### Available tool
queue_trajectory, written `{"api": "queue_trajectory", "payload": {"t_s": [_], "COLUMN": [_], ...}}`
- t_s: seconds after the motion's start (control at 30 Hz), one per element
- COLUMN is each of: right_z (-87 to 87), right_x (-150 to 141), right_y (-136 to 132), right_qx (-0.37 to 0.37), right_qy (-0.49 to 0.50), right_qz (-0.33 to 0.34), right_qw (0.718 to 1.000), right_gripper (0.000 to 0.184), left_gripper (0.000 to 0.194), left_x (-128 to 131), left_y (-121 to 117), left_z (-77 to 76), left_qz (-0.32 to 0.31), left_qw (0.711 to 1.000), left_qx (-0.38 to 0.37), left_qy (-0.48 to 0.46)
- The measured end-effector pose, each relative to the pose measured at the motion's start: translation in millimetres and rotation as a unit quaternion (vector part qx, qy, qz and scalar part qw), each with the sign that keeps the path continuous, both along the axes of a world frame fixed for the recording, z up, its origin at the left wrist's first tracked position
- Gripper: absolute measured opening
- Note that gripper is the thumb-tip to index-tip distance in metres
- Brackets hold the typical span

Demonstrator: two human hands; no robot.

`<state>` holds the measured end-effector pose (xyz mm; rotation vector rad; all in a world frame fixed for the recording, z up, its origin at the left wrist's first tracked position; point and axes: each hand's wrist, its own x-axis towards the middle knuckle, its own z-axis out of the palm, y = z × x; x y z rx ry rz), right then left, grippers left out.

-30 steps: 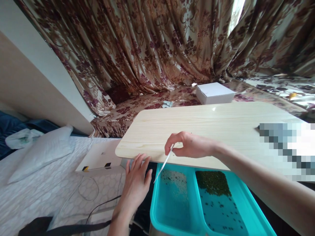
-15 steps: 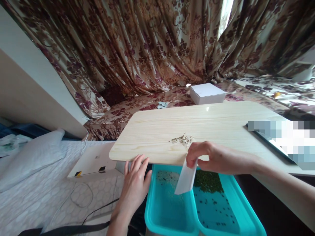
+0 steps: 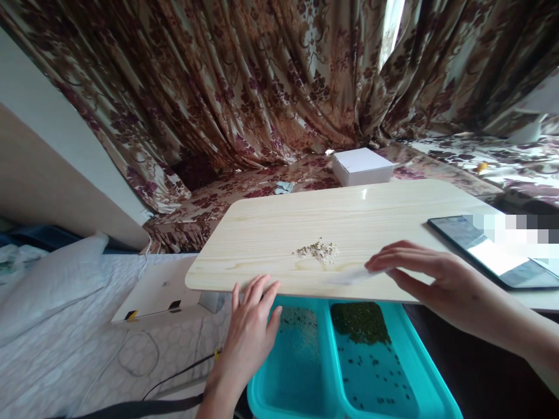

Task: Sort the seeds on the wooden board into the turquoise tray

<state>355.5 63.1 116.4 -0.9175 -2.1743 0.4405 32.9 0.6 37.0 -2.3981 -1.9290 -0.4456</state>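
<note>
My right hand pinches a white piece of card or paper, blurred by motion, over the near part of the wooden tabletop. Left of the card lies a small pile of mixed pale and greenish grains. My left hand rests with spread fingers on the table's front edge and holds nothing. Below that edge is a turquoise two-part tray. Pale grains lie in its left compartment, and dark green grains are heaped in the right one, with several scattered loose.
A tablet lies on the table's right side. Behind the table are a white box and a crumpled pale cloth or tissue. At left, another white box, a pillow and a cable lie on a bed.
My right hand has lifted the white card from above the tray and moved it up and right over the tabletop. My left hand stays at the table edge. The view has shifted slightly.
</note>
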Motion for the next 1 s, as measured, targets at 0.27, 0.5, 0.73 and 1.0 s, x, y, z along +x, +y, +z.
{"api": "queue_trajectory", "payload": {"t_s": [0.27, 0.5, 0.73, 1.0], "right_z": [-15.8, -20.8, -7.8, -9.6], "right_x": [-10, -13, -14, 15], "right_y": [36, 34, 12, -3], "right_qx": [0.051, 0.072, 0.098, 0.037], "right_qy": [-0.04, -0.057, -0.081, -0.126], "right_qz": [-0.071, -0.061, -0.068, -0.246], "right_qw": [0.995, 0.994, 0.99, 0.96], "right_gripper": [0.028, 0.031, 0.033, 0.042], "left_gripper": [0.042, 0.043, 0.042, 0.043], "left_x": [-3, -3, -1, -2], "left_y": [2, 1, 0, -1], "left_z": [-3.4, -3.3, -3.4, 2.4], "left_qz": [-0.001, -0.003, -0.001, 0.007], "left_qw": [1.0, 1.0, 1.0, 1.0], "left_qx": [-0.002, 0.005, 0.01, -0.007], "left_qy": [0.001, -0.003, -0.019, -0.026]}}
